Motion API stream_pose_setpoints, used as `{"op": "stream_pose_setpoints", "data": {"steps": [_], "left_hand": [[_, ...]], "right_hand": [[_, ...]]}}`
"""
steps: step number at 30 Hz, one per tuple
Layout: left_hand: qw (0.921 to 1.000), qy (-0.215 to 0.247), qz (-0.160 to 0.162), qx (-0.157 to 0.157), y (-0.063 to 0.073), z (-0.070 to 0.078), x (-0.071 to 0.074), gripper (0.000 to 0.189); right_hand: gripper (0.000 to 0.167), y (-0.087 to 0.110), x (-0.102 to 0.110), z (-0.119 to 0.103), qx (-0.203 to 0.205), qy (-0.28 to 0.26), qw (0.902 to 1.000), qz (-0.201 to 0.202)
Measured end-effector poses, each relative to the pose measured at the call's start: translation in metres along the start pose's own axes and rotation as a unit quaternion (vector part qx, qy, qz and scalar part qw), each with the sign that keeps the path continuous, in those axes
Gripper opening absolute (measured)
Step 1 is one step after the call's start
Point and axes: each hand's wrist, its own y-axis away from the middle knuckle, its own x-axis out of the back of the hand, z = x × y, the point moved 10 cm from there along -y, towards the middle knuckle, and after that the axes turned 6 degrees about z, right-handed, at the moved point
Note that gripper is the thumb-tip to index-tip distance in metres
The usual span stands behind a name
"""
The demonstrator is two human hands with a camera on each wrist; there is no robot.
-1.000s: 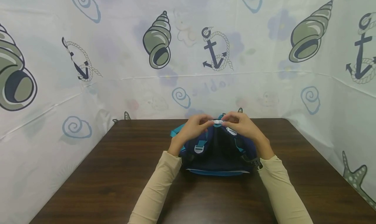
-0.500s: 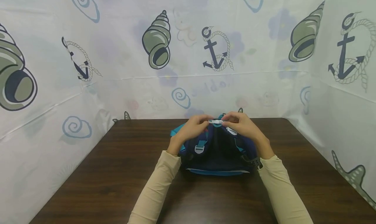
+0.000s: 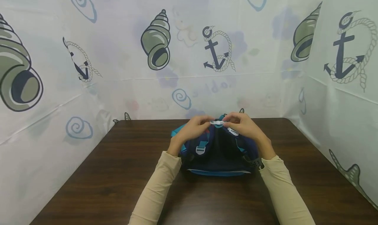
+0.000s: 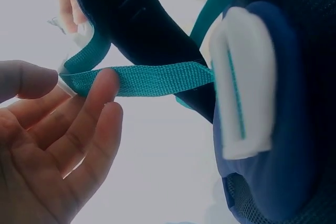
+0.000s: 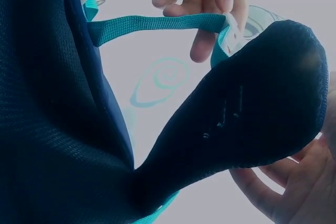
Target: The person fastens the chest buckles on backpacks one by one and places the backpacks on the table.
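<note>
A dark blue backpack [image 3: 218,153] with teal webbing lies on the table. Above its upper part, a white plastic buckle [image 3: 217,122] spans the gap between my hands in the head view. My left hand [image 3: 193,128] pinches the buckle's left end between thumb and fingers. Its right end is pinched by my right hand [image 3: 243,126]. In the left wrist view, a teal strap [image 4: 152,78] runs from the left hand's fingers to a white strap adjuster [image 4: 244,82]. A dark padded shoulder strap [image 5: 252,98] partly hides the right hand in the right wrist view.
The brown wooden table [image 3: 118,185] extends around the backpack. A white curtain [image 3: 189,54] printed with shells and anchors hangs behind and at both sides. A second white strap fitting [image 3: 233,132] sits below the right hand, and a white slider [image 3: 200,150] lies toward the left.
A second ago less of the buckle's left end showed; my left fingertips have since shifted slightly left. Both hands otherwise hold their place. The right-hand curtain has moved inward.
</note>
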Motion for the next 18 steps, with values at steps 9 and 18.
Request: {"op": "stream_pose_setpoints", "data": {"steps": [9,18], "left_hand": [[0.9995,-0.001,-0.03,-0.008,0.016,0.007,-0.004,0.036],[0.9985,-0.025,-0.046,-0.012,0.032,0.016,-0.006,0.038]], "right_hand": [[0.02,0.011,-0.01,-0.01,0.005,0.005,1.0,-0.003],[0.02,0.019,-0.019,-0.017,0.0,0.028,0.9996,0.001]]}}
